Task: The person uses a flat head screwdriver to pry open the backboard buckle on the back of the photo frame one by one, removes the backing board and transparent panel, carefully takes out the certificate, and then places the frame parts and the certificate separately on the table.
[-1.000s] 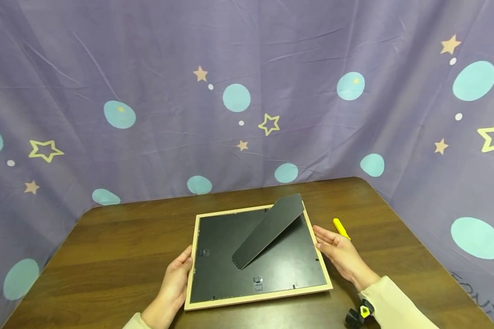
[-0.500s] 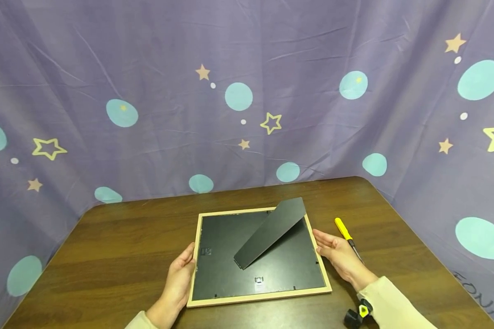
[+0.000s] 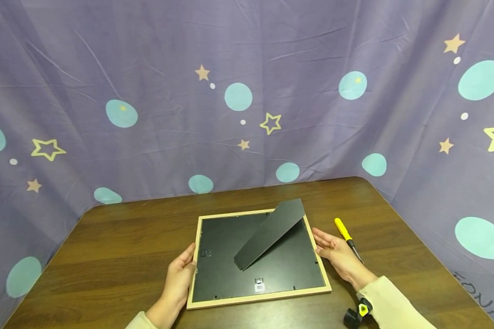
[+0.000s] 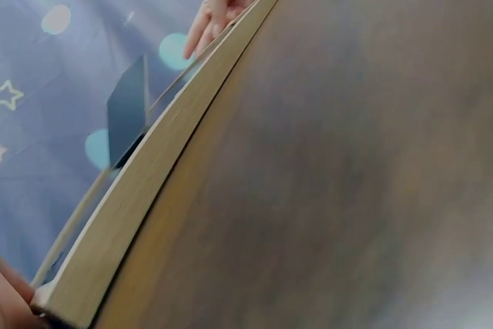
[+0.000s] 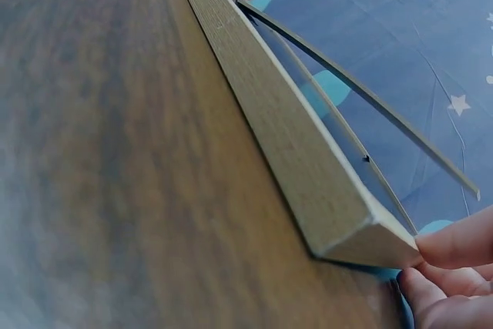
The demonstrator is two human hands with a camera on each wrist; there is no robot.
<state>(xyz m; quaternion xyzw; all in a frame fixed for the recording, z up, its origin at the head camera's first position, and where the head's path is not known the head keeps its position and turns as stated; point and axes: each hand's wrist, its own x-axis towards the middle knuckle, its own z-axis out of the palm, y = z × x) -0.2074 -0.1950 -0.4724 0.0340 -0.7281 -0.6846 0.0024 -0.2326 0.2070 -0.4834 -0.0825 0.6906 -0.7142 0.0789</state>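
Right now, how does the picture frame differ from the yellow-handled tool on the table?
The picture frame is broad and rectangular; the yellow-handled tool is slim and straight. The frame has a pale border around a black back; the tool is yellow, black and metallic. The left hand and right hand hold the frame; neither holds the tool. Both show some black.

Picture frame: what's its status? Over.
Left hand and right hand holding picture frame by opposite sides. Back up, stand angled out. Screwdriver beside right hand, clear of frame.
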